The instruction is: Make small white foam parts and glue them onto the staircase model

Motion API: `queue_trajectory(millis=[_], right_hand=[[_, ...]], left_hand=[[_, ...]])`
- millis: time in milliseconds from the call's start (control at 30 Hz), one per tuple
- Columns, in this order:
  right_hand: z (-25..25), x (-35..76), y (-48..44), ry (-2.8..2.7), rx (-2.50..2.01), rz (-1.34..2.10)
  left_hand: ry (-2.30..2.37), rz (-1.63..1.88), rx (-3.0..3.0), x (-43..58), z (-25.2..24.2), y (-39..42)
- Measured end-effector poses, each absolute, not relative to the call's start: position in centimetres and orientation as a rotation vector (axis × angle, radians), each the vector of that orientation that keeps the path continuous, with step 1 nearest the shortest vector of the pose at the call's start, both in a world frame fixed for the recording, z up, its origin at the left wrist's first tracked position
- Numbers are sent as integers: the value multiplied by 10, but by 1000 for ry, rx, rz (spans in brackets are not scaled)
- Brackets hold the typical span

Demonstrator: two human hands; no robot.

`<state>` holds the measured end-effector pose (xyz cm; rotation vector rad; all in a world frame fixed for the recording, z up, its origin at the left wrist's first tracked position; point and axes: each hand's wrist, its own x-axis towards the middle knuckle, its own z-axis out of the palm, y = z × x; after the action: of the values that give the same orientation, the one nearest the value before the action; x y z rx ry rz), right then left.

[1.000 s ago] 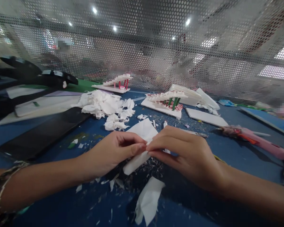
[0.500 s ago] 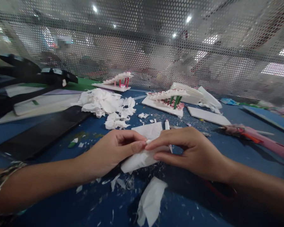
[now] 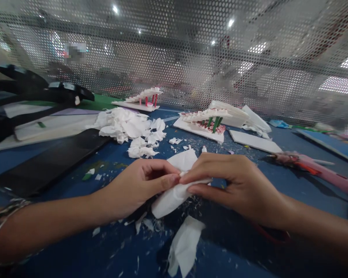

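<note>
Between my two hands is a piece of white tissue paper (image 3: 169,200), pinched at its middle so that one part flares towards me and another away. My left hand (image 3: 145,185) closes thumb and forefinger on it from the left. From the right, my right hand (image 3: 229,181) grips the same tissue, its fingertips meeting those of the left. A second torn piece of tissue (image 3: 187,245) lies on the blue table just in front of me. Beyond my hands sits a heap of crumpled white tissue (image 3: 123,125).
Two small staircase models, one with green posts (image 3: 204,121) and one with red posts (image 3: 142,100), stand at the back before a perforated metal screen (image 3: 174,50). A black phone (image 3: 52,162) lies left; a pink glue gun (image 3: 321,170) lies right. Scraps litter the blue table (image 3: 104,251).
The tissue has been squeezed narrower at its middle, its near end tilting a little downward. My right hand's fingers have closed in slightly; my left hand has hardly moved.
</note>
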<state>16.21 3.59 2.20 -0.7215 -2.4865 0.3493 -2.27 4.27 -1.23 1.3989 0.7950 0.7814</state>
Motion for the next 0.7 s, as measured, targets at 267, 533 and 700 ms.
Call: queue_trajectory(millis=[267,533,700], right_hand=[[21,161,37,-2452,-739,429],[23,162,35,-2517,-718,296],[23,164,33,-2573,-615,86]], left_hand=[[785,801,1393,-22,-13,42],[745,814,1353,-22,-13,42],[741,818,1346,-20,-12,42]])
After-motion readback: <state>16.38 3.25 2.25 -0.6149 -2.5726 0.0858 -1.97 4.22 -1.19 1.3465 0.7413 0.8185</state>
